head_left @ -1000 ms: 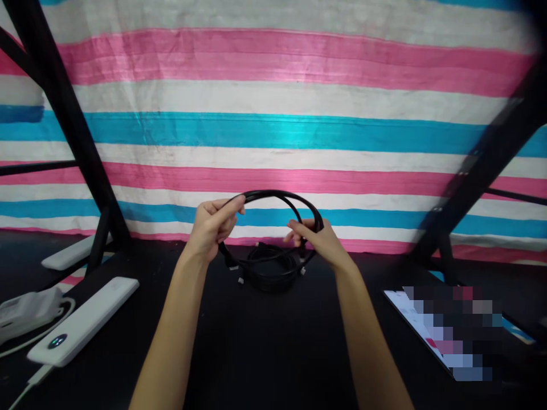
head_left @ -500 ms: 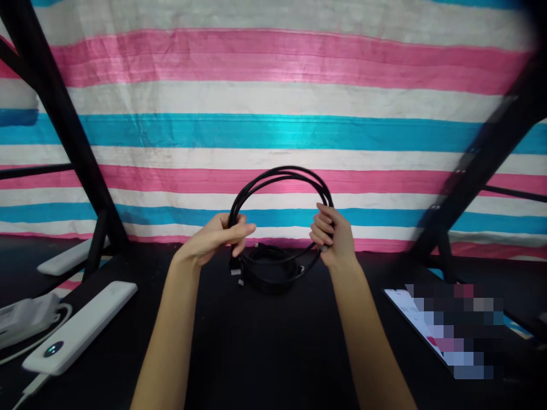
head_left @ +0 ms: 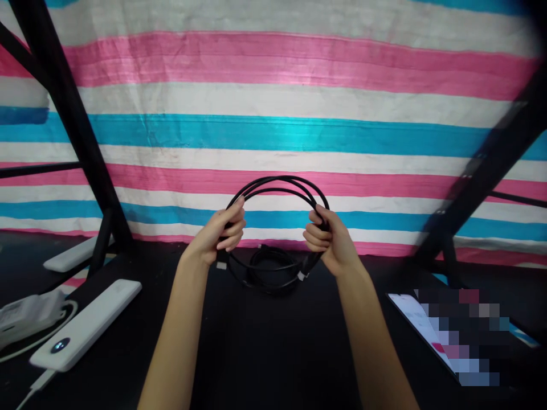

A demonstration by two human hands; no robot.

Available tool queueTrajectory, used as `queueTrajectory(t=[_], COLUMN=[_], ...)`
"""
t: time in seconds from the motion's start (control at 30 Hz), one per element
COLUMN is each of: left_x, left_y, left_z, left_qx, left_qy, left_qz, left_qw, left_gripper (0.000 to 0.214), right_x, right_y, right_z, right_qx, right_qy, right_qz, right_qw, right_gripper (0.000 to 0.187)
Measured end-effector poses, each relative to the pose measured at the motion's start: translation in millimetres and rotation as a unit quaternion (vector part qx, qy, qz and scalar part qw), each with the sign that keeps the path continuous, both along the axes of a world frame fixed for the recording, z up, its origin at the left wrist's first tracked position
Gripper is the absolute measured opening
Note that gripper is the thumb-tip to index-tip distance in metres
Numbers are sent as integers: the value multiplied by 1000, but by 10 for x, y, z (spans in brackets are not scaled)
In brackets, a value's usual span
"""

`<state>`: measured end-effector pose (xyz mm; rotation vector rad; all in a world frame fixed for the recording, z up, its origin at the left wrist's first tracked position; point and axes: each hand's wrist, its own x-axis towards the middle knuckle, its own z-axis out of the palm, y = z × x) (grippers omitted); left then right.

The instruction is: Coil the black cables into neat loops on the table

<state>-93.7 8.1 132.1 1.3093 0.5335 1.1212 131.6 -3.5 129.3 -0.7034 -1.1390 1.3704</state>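
A black cable [head_left: 277, 185] wound into a round coil of several loops stands upright in the air between my hands. My left hand [head_left: 220, 236] grips the coil's left side, fingers closed round the strands. My right hand [head_left: 331, 239] is closed round the coil's right side. Small light-tipped plugs hang near each hand at the coil's lower part. Behind and below the held coil, a second bundle of black cable [head_left: 271, 267] lies on the black table [head_left: 265, 353].
A white power bank [head_left: 85, 324] with a lit indicator and a white cord lies at the left, beside a white charger [head_left: 28, 313]. Another white bar [head_left: 70, 253] is further back. A phone [head_left: 431, 330] lies at the right. Black frame posts [head_left: 70, 122] stand on both sides before a striped tarpaulin.
The coil was tilted flat and lower a second ago, then stood up high; now it sits slightly lower and both hands have closed more firmly round its sides.
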Motion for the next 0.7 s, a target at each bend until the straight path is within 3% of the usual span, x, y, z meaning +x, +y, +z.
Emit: queueTrajectory(t=[0.07,0.13,0.23,0.37,0.5,0.6,0.7], left_x=[8,48,150,293,320,275,261], left_y=[10,17,-7,-62,-67,-88,-167], left_z=[-7,-9,-4,-6,-11,11,47], left_qx=[-33,-53,-47,-41,-3,25,51], left_qy=[-2,15,65,145,147,137,149], left_qz=[-59,-77,-3,89,162,142,74], left_qw=[998,995,997,985,976,980,985], left_gripper=[52,54,60,64,62,57,47], right_x=[12,47,113,61,-130,-185,-153], right_y=[-4,-9,-52,-180,-269,-256,-199], right_z=[-2,-14,-16,38,85,79,42], right_qx=[-12,-23,10,101,185,227,237], right_qy=[-70,-154,-231,-225,-287,-311,-316], right_qz=[-48,-94,-104,-62,-129,-163,-186], right_qw=[996,983,967,967,931,908,899], right_gripper=[49,51,45,36,28,25,31])
